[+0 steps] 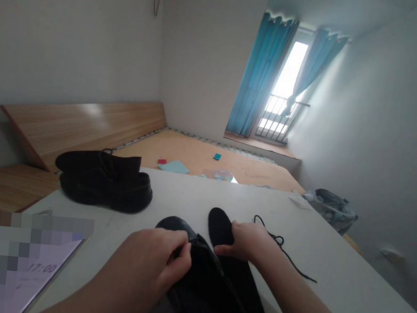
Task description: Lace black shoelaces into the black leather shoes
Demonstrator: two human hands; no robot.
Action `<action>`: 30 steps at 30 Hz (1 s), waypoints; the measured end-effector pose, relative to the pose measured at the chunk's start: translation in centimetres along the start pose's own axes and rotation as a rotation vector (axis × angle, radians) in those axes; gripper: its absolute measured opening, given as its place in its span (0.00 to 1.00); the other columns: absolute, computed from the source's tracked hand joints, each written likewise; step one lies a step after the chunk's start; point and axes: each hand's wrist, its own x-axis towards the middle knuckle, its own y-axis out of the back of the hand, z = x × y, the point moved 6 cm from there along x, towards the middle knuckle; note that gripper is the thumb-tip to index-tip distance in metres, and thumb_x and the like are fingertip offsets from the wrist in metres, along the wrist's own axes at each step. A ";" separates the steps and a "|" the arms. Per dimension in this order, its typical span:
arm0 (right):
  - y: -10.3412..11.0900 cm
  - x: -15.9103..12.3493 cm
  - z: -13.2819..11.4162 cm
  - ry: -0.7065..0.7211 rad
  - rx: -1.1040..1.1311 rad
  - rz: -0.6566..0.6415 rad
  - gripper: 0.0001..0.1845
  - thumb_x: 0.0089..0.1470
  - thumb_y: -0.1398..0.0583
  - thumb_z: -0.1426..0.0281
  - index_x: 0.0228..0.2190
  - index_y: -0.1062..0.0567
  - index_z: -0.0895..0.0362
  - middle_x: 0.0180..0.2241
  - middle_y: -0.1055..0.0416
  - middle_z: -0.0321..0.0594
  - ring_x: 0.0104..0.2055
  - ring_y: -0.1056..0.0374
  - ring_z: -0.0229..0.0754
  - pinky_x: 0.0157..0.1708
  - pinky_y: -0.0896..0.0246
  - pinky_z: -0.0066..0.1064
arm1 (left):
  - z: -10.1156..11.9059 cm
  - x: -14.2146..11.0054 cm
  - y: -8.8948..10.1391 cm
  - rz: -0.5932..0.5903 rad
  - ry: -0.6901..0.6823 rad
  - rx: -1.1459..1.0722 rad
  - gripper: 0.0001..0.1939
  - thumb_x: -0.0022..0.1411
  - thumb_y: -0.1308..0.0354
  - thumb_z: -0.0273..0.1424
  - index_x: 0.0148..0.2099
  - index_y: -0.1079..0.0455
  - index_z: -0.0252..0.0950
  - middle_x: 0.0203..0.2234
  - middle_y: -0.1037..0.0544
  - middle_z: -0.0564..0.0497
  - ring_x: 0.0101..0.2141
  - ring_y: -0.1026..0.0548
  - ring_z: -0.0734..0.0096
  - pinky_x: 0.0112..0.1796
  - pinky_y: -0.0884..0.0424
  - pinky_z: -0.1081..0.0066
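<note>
A black shoe lies close in front of me, its toe pointing away. My left hand pinches the edge of its upper near the lace area, fingers closed. Just right of the shoe is a black insole, long and flat; my right hand grips its edge between thumb and fingers. Beyond that hand a loose black shoelace curls over the white table. Another black shoe stands at the far left of the table, with a dark flat piece and a lace on top.
At the left edge is a pale purple panel, partly blurred out. A bare bed base beyond the table carries a few small items and a pale green sheet. On the right stands a bag-lined bin, near a white paper.
</note>
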 end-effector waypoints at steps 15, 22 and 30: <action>-1.0 0.9 -1.5 0.214 -0.018 0.052 0.35 0.44 0.33 0.60 0.52 0.31 0.63 0.54 0.36 0.58 0.56 0.38 0.60 0.51 0.40 0.44 | 1.2 -0.7 0.6 0.030 -0.260 -0.015 0.20 0.59 0.52 0.22 0.45 0.25 0.47 0.51 0.25 0.53 0.48 0.26 0.61 0.48 0.30 0.61; -1.2 1.8 -0.8 0.260 0.036 -0.028 0.41 0.33 0.28 0.57 0.48 0.29 0.63 0.51 0.35 0.55 0.54 0.38 0.59 0.50 0.38 0.44 | -1.0 -1.1 1.3 -0.034 -0.137 -0.047 0.28 0.51 0.41 0.29 0.56 0.28 0.44 0.55 0.26 0.46 0.53 0.27 0.51 0.51 0.30 0.55; 0.9 2.0 -0.5 0.307 0.201 0.137 0.09 0.49 0.40 0.71 0.35 0.25 0.57 0.42 0.28 0.47 0.42 0.30 0.50 0.39 0.37 0.37 | -1.5 -1.7 1.2 -0.118 -0.071 0.039 0.37 0.44 0.39 0.29 0.60 0.31 0.41 0.56 0.27 0.40 0.53 0.28 0.44 0.51 0.30 0.49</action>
